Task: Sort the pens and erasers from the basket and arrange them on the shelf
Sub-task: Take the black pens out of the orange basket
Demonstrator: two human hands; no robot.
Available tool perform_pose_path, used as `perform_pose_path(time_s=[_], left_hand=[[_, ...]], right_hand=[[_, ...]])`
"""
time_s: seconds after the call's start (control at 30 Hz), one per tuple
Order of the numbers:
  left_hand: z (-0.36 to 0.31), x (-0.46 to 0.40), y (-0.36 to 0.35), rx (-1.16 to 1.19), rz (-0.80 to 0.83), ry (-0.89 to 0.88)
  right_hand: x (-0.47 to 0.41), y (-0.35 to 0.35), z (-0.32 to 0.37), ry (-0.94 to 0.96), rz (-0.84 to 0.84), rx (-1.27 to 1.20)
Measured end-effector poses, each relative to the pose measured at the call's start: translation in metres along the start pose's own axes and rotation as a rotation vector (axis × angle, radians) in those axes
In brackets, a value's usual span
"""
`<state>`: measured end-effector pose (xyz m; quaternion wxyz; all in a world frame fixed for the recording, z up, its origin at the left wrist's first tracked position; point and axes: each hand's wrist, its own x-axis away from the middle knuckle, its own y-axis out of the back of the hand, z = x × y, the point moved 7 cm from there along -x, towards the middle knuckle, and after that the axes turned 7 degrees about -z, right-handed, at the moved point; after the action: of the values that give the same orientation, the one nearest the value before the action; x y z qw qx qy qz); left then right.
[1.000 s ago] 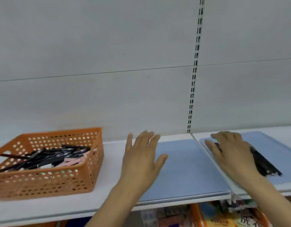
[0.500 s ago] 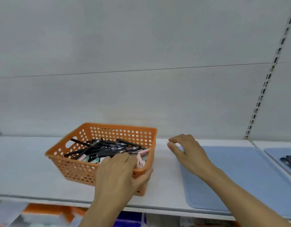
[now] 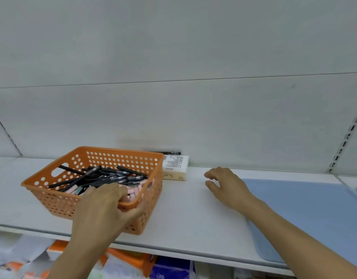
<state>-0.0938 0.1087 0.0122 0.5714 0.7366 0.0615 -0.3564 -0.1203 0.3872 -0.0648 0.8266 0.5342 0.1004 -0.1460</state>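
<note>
At the far left we see the white shelf [image 3: 183,214] running across the view, with a pale back panel [image 3: 173,107] rising behind it. On the shelf's left part sits an orange basket [image 3: 53,198] with perforated walls, turned at a slight angle to the shelf edge. Inside it lies a loose heap of black pens [image 3: 105,176], crossing one another, and under them we make out pink erasers [image 3: 133,193] near the front right corner.

Our left hand [image 3: 101,214] grips the basket's near rim: the fingers curl over the rim into the basket, touching the erasers, and the thumb presses the outer wall.

Just behind the basket's right corner stands a white box [image 3: 175,167] with printed text on top and handwriting on its front. Behind it, against the back panel, lies a single black pen [image 3: 169,153].

Further right, our right hand [image 3: 225,186] hovers low over the bare shelf, well apart from the basket, with fingers loosely bent and holding nothing. To its right a blue mat [image 3: 304,214] covers the shelf, the forearm crossing its near left corner. At the right edge a slotted upright [image 3: 346,141] runs up the back panel.

Below the shelf we see blurred, colourful packages [image 3: 133,260].
</note>
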Motion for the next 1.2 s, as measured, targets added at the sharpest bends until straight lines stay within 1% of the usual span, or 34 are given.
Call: perform_pose_path(time_s=[0.17,0.23,0.37,0.47,0.5,0.57,0.67,0.77,0.93,1.0,1.07,1.13,1.2], left_hand=[[0.023,-0.006,0.000,0.007,0.012,0.009],[0.027,-0.007,0.001,0.009,0.007,-0.006],[0.028,-0.008,0.003,0.030,-0.005,-0.082],[0.031,-0.009,0.001,0.039,0.019,-0.115],[0.033,-0.009,0.000,0.044,0.030,-0.118],[0.036,-0.011,-0.002,0.057,0.034,-0.138],[0.036,-0.013,-0.003,0.054,0.041,-0.188],[0.037,-0.015,-0.008,0.021,0.068,-0.215],[0.038,-0.015,-0.013,0.008,0.024,-0.229],[0.038,-0.017,-0.013,-0.017,0.032,-0.228],[0.038,-0.018,-0.009,-0.004,-0.005,-0.230],[0.035,-0.017,-0.009,0.033,-0.009,-0.281],[0.033,-0.013,-0.005,0.085,-0.077,-0.363]], right_hand=[[-0.011,-0.022,0.028,0.057,0.039,-0.008],[-0.015,-0.031,0.041,0.071,0.025,-0.014],[-0.025,-0.031,0.055,0.058,-0.114,-0.032],[-0.044,-0.023,0.070,0.124,-0.220,-0.018],[-0.054,-0.022,0.077,0.160,-0.228,0.006],[-0.075,-0.027,0.087,0.188,-0.193,0.104],[-0.101,-0.045,0.091,0.121,-0.124,0.265],[-0.110,-0.060,0.091,0.079,-0.117,0.403],[-0.120,-0.068,0.091,0.028,-0.154,0.414],[-0.123,-0.068,0.091,0.026,-0.167,0.458],[-0.124,-0.068,0.092,0.041,-0.180,0.509],[-0.123,-0.067,0.091,0.070,-0.176,0.537],[-0.121,-0.067,0.090,0.127,-0.157,0.582]])
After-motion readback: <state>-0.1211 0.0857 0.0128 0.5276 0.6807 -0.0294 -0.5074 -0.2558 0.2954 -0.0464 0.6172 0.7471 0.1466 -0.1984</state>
